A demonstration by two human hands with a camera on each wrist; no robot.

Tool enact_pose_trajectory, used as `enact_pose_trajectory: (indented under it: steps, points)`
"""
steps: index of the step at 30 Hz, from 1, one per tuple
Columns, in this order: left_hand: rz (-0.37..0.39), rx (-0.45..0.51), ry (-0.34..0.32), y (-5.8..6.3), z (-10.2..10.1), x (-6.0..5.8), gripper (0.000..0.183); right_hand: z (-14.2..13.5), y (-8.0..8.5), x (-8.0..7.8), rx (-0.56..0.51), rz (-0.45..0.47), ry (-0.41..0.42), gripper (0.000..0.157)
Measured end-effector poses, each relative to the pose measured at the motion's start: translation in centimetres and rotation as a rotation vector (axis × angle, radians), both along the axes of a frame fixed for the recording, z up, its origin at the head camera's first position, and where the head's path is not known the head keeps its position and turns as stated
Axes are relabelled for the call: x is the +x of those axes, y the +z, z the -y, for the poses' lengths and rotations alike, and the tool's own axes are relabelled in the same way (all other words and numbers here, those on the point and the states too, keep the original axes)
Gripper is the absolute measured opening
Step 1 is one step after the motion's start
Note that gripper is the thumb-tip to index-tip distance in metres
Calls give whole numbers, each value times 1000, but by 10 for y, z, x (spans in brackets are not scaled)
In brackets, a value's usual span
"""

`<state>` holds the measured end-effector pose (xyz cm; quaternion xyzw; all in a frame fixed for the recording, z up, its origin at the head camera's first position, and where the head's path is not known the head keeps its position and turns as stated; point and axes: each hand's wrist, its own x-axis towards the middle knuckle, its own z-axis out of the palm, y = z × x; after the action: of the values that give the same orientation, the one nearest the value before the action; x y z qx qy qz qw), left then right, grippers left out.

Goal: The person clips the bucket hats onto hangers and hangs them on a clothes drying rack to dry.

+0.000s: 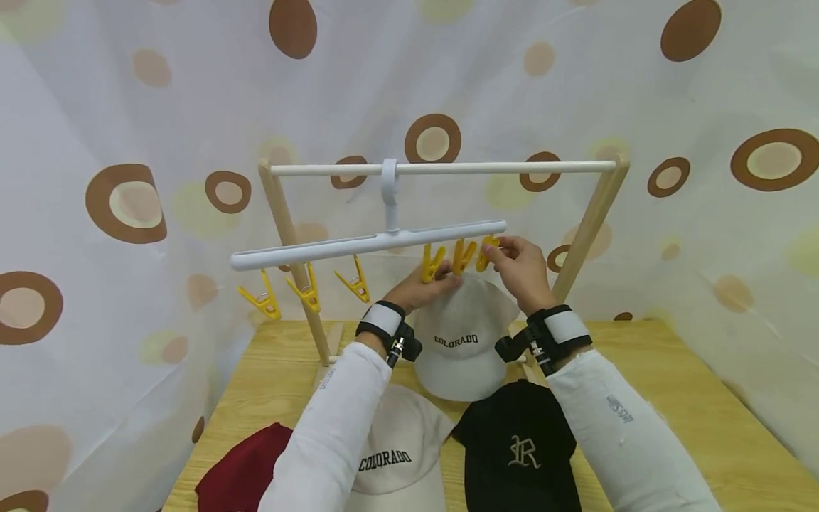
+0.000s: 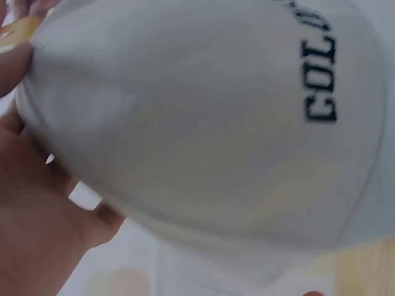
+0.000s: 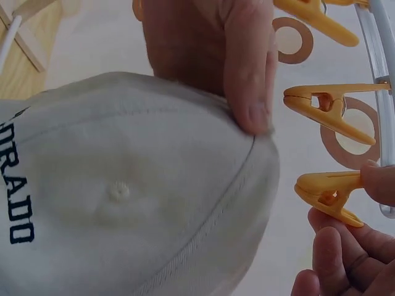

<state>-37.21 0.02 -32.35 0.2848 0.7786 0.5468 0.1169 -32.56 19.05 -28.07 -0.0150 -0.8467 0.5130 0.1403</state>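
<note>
My left hand (image 1: 425, 288) grips the crown of an off-white baseball cap (image 1: 457, 323) lettered COLORADO, its thumb pressed on the fabric in the right wrist view. The cap's brim points down. At the right end of a white clip hanger (image 1: 441, 233), my right hand (image 1: 523, 270) pinches a yellow clip (image 3: 327, 190) by its handles, thumb on one side and fingertips on the other. The clip's jaws face the cap's upper edge, apart from it in the right wrist view. Two more yellow clips (image 1: 462, 257) hang just left of that one.
The hanger hooks over the white rod (image 1: 499, 168) of a wooden rack (image 1: 591, 220). Several yellow clips (image 1: 306, 290) dangle from its left half. On the wooden table (image 1: 665, 405) lie a red cap (image 1: 246, 462), another off-white cap (image 1: 399, 434) and a black cap (image 1: 518, 427).
</note>
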Motion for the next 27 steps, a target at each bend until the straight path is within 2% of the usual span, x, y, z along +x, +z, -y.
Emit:
enact_pose_trajectory:
  steps: [3, 6, 10, 15, 19, 27]
  points:
    - [39, -14, 53, -9, -5, 2, 43, 2, -4, 1, -8, 6, 17, 48]
    - [36, 22, 76, -14, -4, 1, 44, 4, -7, 1, -15, 4, 41, 46]
    - [-16, 115, 23, -15, -2, -4, 38, 6, -7, 0, -14, -19, 53, 42]
    - [57, 164, -6, -18, -1, -6, 37, 7, -6, -1, -16, -29, 56, 40]
    - [86, 176, 0, -21, -3, -4, 38, 8, -8, 0, -21, -23, 60, 40]
    - [50, 204, -4, -22, -6, -3, 37, 9, -10, 1, -60, -26, 71, 37]
